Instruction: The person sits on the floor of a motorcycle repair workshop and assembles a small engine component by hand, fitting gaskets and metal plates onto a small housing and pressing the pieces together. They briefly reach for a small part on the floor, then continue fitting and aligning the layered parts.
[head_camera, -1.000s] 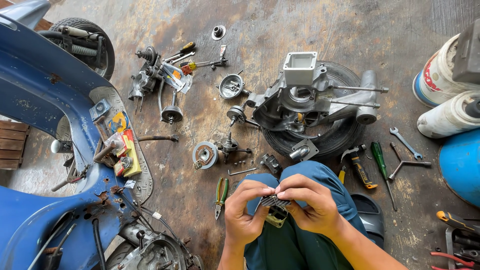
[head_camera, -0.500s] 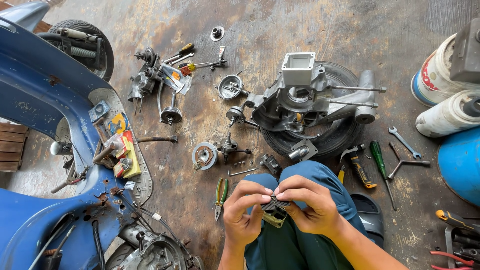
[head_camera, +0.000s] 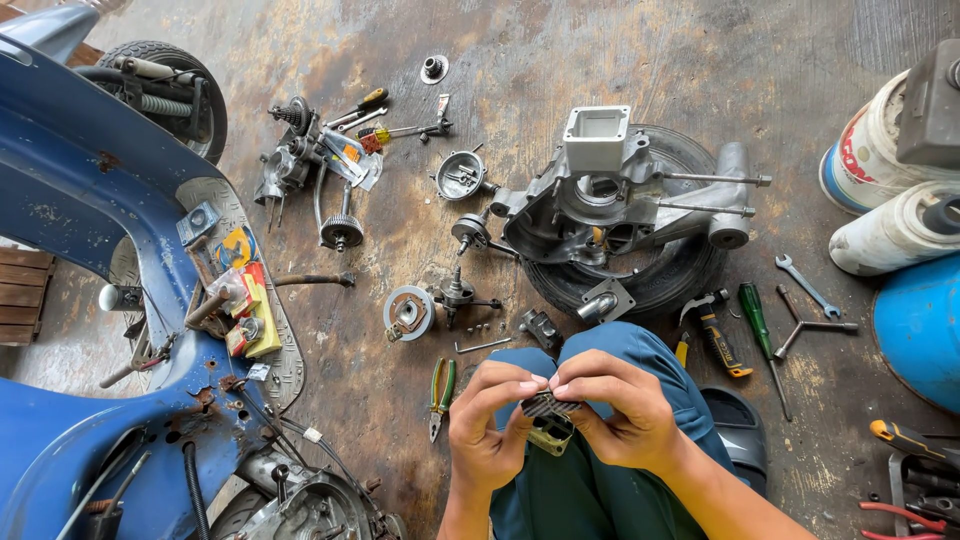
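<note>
**Both hands pinch a small ribbed part over the knee**

The person crouches on the stained concrete floor (head_camera: 560, 60), and both hands meet low in the centre of the head view. The left hand (head_camera: 487, 425) and the right hand (head_camera: 618, 412) each have their grip clamped on a small ribbed metal part (head_camera: 546, 406), thumbs and forefingers pressed together along its top edge. A brass-coloured piece (head_camera: 551, 436) hangs just under the part, between the palms. Everything sits right above the blue-trousered knee (head_camera: 600, 350).

Just left of the left hand's grip, green-handled pliers (head_camera: 441, 390) lie on the floor. Beyond the grips, further from the person, a round metal disc (head_camera: 409, 312) and a small crank piece (head_camera: 458, 296) rest near each other. Past those stands the grey engine casing (head_camera: 600, 195), set on a black tyre (head_camera: 680, 270).

Out to the right of the right hand's grip lie a yellow-and-black tool (head_camera: 716, 335), a green screwdriver (head_camera: 757, 322), a three-armed wrench (head_camera: 805, 325) and an open-ended spanner (head_camera: 805, 285). Well to the left of the left hand's grip, the blue scooter body (head_camera: 90, 200) fills the edge of the view, stripped and rusty.
</note>
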